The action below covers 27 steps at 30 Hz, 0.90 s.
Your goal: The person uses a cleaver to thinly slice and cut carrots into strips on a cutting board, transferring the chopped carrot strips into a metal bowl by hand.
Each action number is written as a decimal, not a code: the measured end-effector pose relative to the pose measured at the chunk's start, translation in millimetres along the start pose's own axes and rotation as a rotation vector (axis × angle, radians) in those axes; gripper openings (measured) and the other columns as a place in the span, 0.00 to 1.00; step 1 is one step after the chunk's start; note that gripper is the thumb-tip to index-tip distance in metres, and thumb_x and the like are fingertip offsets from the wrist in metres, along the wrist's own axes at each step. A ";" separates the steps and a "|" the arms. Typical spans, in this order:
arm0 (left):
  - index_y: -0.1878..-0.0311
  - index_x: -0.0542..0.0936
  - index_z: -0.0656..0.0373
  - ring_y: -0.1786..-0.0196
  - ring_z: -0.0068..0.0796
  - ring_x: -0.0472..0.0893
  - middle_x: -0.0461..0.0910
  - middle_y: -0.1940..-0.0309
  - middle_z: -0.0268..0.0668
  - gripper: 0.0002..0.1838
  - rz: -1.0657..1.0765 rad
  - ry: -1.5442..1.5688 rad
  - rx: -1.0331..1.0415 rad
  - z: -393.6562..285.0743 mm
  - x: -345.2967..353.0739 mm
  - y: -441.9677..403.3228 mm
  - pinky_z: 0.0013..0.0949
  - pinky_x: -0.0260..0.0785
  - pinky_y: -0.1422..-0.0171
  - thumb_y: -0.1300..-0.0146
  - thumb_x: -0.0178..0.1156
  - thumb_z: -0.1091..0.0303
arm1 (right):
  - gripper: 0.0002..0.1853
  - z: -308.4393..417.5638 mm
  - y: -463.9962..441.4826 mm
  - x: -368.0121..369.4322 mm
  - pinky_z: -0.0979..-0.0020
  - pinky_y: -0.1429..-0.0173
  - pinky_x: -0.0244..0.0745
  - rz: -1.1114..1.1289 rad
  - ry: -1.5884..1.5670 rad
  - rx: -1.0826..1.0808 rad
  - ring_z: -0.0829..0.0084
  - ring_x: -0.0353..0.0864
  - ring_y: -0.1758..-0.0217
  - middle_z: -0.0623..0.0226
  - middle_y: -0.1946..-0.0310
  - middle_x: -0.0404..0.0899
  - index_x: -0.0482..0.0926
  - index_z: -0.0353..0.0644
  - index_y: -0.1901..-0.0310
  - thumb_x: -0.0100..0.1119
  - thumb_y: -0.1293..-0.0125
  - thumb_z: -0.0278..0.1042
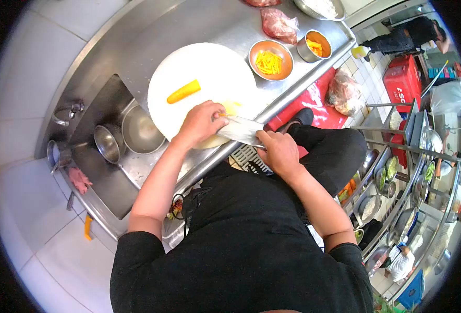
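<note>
My right hand [280,151] is closed around the handle of a wide-bladed kitchen knife [243,130], whose blade lies slantwise over the near edge of a round white cutting board [204,60]. At the blade's far end, the fingers of my left hand [202,125] are drawn together. A speck of orange shows at those fingertips, but what they pinch is hidden. Just beyond them, thin yellow-orange slices [233,107] lie on the board. Farther back on the board rests a peeled orange carrot piece [183,92], apart from both hands.
A bowl of carrot strips [269,63] and a steel pot with carrot pieces [315,46] stand right of the board. Bagged meat [279,26] lies behind them. Left is a sink [105,177] with metal pots. Shelving [397,177] and a person [413,36] are at right.
</note>
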<state>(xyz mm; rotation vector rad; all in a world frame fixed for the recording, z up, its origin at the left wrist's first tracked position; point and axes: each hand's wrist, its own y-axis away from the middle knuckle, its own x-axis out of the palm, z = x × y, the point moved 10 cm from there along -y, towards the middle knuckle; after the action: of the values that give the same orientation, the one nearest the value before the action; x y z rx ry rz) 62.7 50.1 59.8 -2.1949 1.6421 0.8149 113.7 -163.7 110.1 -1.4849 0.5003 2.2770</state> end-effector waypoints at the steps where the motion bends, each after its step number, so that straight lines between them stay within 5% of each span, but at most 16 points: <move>1: 0.54 0.89 0.60 0.59 0.32 0.84 0.85 0.62 0.39 0.09 0.099 -0.056 0.035 2.4 17.0 -1.4 0.37 0.77 0.52 0.33 0.72 0.68 | 0.18 2.0 0.4 1.9 0.48 0.55 0.79 0.001 0.030 -0.027 0.53 0.88 0.60 0.60 0.65 0.85 0.79 0.45 0.48 0.72 0.38 0.35; 6: 0.57 0.89 0.61 0.58 0.42 0.86 0.85 0.62 0.42 0.08 -0.022 -0.120 0.060 32.7 14.7 -9.4 0.42 0.79 0.49 0.33 0.72 0.66 | 0.18 5.7 19.6 -6.7 0.48 0.56 0.77 0.026 0.029 -0.104 0.52 0.87 0.61 0.61 0.65 0.84 0.80 0.46 0.48 0.72 0.40 0.34; 11: 0.52 0.90 0.63 0.59 0.38 0.89 0.89 0.57 0.43 0.08 -0.410 0.165 -0.146 69.3 -21.8 15.0 0.36 0.81 0.50 0.29 0.68 0.69 | 0.08 -17.1 36.2 -31.9 0.46 0.58 0.78 -0.068 -0.250 0.014 0.46 0.87 0.60 0.53 0.66 0.84 0.78 0.43 0.54 0.67 0.29 0.34; 12: 0.50 0.89 0.63 0.53 0.40 0.90 0.89 0.55 0.44 0.10 -0.465 0.184 -0.079 70.2 -14.8 19.8 0.38 0.82 0.44 0.27 0.68 0.67 | 0.10 -30.1 33.7 -23.6 0.44 0.57 0.79 0.008 -0.271 0.086 0.41 0.87 0.58 0.47 0.64 0.85 0.76 0.40 0.55 0.63 0.23 0.37; 15: 0.34 0.80 0.64 0.27 0.55 0.77 0.79 0.32 0.54 0.21 -0.469 0.031 0.048 45.0 20.3 24.0 0.51 0.67 0.20 0.25 0.65 0.65 | 0.11 -69.9 20.5 11.9 0.42 0.55 0.77 0.128 -0.359 0.339 0.36 0.85 0.56 0.42 0.60 0.85 0.75 0.38 0.56 0.61 0.21 0.38; 18: 0.20 0.64 0.63 0.17 0.67 0.60 0.58 0.17 0.63 0.34 -0.427 -0.007 -0.052 32.5 58.0 12.3 0.59 0.52 0.12 0.24 0.63 0.63 | 0.13 -71.8 4.7 39.4 0.40 0.52 0.78 0.101 -0.458 0.289 0.32 0.85 0.53 0.36 0.60 0.85 0.77 0.36 0.50 0.59 0.20 0.39; 23: 0.17 0.60 0.64 0.13 0.68 0.53 0.53 0.15 0.66 0.33 -0.519 -0.085 -0.100 26.0 63.5 0.9 0.60 0.47 0.10 0.23 0.54 0.74 | 0.20 -53.5 -3.7 106.0 0.42 0.44 0.80 0.219 -0.551 0.271 0.34 0.85 0.46 0.36 0.51 0.86 0.80 0.38 0.40 0.58 0.20 0.46; 27: 0.18 0.62 0.62 0.11 0.66 0.52 0.52 0.14 0.65 0.32 -0.614 -0.049 -0.131 22.5 52.1 5.8 0.56 0.48 0.09 0.25 0.47 0.82 | 0.17 -35.1 -11.6 102.3 0.46 0.43 0.79 0.196 -0.714 0.256 0.34 0.85 0.44 0.35 0.53 0.85 0.79 0.36 0.45 0.58 0.19 0.43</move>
<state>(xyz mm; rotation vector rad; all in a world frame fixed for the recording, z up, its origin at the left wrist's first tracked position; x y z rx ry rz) 61.3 19.4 11.6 -2.5281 0.8170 0.7916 109.0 -158.9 1.5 -0.4577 0.6914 2.5587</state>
